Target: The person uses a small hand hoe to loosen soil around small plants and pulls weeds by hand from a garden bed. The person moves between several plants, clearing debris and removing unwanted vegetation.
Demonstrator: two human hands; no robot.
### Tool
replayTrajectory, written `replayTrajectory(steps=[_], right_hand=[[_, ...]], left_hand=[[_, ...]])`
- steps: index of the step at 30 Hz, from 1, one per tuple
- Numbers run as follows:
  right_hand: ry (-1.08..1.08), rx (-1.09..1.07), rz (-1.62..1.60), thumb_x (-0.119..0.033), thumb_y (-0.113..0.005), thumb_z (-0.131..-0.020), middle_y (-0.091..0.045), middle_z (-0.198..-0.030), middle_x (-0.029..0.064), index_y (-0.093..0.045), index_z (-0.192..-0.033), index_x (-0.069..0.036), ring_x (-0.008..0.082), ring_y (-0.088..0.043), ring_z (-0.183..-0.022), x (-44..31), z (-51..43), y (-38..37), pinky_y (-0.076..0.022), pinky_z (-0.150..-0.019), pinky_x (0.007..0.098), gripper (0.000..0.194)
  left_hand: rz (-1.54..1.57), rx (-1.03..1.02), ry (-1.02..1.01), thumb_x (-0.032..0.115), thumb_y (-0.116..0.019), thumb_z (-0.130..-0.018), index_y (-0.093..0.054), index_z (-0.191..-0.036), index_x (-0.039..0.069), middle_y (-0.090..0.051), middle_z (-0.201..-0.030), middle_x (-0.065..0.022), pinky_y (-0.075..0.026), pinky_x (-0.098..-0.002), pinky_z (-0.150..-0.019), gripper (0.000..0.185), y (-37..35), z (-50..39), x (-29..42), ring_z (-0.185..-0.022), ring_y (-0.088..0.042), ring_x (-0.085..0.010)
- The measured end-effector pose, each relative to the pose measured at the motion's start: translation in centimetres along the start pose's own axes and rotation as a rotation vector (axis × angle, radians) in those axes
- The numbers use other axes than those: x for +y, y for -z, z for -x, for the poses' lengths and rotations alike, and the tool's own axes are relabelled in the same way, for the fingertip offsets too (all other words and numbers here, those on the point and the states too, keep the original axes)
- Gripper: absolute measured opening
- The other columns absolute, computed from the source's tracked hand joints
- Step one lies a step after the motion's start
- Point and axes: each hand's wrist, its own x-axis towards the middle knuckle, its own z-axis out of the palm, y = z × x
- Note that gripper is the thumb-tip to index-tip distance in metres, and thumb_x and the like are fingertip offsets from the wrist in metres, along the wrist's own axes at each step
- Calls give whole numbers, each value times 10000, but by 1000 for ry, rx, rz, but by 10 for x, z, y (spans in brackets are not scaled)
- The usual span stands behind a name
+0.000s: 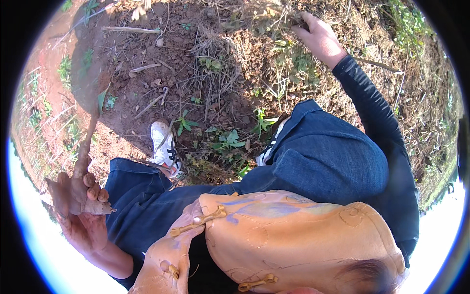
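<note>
My left hand (82, 224) is raised at the lower left, its fingers wrapped around a brown, soil-coated root (85, 147). The root's long thin end points up and away, and its broader part rests against my palm. At the upper right, my right hand (323, 40) reaches down to the ground. Its fingers are closed on a tangle of dry weeds (271, 18), blurred and partly hiding the fingertips. Below that hand grow low green weeds (301, 64).
Reddish-brown soil (128, 103) stretches ahead, with a heap of dry grass (213, 70) and a pale dry stalk (130, 29). Small green plants (231, 139) grow between my white shoes (163, 143). A tan garment (293, 231) covers my chest above blue jeans (330, 158).
</note>
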Motion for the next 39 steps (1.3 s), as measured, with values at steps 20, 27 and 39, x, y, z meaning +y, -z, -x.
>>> replayTrajectory(steps=[20,27,39], right_hand=[[513,-571,480,-56,-542,-777,-599,-869,199,-540,-1015,-29,300,-642,-713,-54,-40,-181,-526,-565,389,239],[188,-704,205,-159,-564,-809,-610,-777,175,-556,-981,-27,311,-614,-742,-55,-46,-95,-492,-650,401,216],[672,-788,256,-106,-628,-661,-530,-869,156,-593,-837,-22,312,-581,-812,-33,98,-161,-493,-627,411,198]], left_hand=[[43,96,-23,305,-661,-769,-321,-1266,124,-383,-1112,-196,-354,-360,-776,629,-3,9,5,-898,-447,-226],[93,42,41,141,-533,-842,-365,-1253,-16,-355,-1109,-170,-332,-329,-808,471,7,6,11,-885,-388,-189],[39,-15,19,131,-602,-796,-342,-1266,-19,-323,-1135,-146,-324,-320,-812,558,1,8,13,-901,-376,-179]])
